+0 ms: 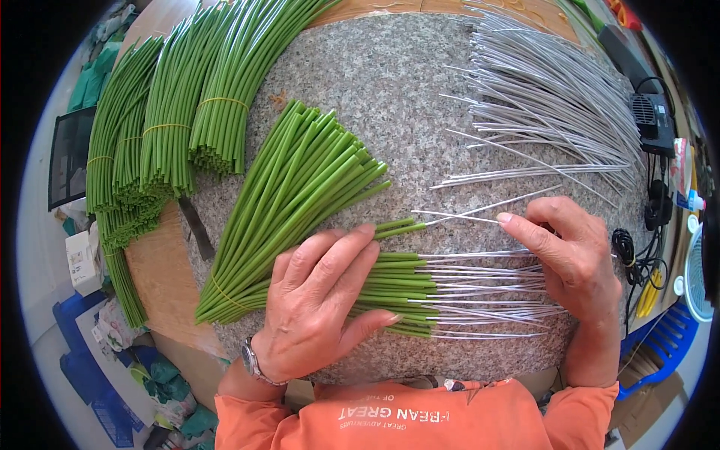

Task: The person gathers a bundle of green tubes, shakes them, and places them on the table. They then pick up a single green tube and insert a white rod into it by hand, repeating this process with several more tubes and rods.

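Note:
My left hand [322, 289] lies palm down over a row of green plastic tubes [401, 289], its fingers stretched out and the thumb apart. Thin whitish wires [487, 277] stick out of the right ends of these tubes. Between thumb and index finger my right hand [566, 251] pinches a single wire [457, 215]. That wire points left, its tip close to the ends of two tubes above the row; whether it touches them I cannot tell. A bundle of green tubes [292, 180], tied with a yellow band near its lower end, fans out beside my left hand.
A large pile of loose silvery wires [547, 97] covers the far right of the speckled stone slab [360, 75]. Several banded green bundles [172, 112] stand at the left. A black device [652, 120] with cables, a yellow-handled tool [649, 292] and a blue basket [664, 341] are at the right.

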`<state>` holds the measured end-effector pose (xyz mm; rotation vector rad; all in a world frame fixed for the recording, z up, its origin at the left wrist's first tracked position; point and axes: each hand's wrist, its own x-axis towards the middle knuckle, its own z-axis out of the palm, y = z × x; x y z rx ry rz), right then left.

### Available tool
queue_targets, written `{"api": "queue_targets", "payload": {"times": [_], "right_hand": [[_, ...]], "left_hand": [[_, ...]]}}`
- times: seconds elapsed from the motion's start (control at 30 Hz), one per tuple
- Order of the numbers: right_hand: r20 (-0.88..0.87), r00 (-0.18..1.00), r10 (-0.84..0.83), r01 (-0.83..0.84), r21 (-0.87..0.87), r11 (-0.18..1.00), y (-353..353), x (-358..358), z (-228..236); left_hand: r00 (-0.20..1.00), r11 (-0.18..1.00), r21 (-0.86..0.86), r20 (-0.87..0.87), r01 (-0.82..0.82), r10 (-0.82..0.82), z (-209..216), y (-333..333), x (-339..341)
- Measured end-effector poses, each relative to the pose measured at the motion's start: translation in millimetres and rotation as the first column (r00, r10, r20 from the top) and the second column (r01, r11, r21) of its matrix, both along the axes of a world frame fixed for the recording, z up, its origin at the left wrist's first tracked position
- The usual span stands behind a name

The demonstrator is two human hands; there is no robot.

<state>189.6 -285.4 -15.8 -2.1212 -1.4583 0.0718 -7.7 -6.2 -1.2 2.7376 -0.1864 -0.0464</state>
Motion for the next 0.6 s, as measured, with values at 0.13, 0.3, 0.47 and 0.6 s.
{"api": "queue_targets", "payload": {"times": [0.13, 0.3, 0.47, 0.6], "right_hand": [[-0.01, 1.0, -0.006, 0.005, -0.024, 1.0, -2.7, -1.4, 2.8], [-0.023, 1.0, -0.001, 0.0, -0.03, 1.0, -6.3, -0.3, 2.6], [-0.013, 1.0, 0.006, -0.006, -0.027, 1.0, -4.4, -0.7, 1.4], [0.007, 0.999, 0.033, -0.033, -0.026, 0.999, -4.0, 3.2, 2.0]], "left_hand": [[1.0, 1.0, 0.014, 0.001, 0.007, -0.007, 1.5, -0.6, 1.3], [1.0, 1.0, 0.005, -0.012, 0.009, -0.009, 1.2, 0.3, 1.8], [1.0, 1.0, 0.004, -0.01, 0.006, -0.006, 1.5, 0.1, 1.9], [1.0, 1.0, 0.0, -0.019, 0.004, -0.004, 2.7, 0.2, 1.7]]}}
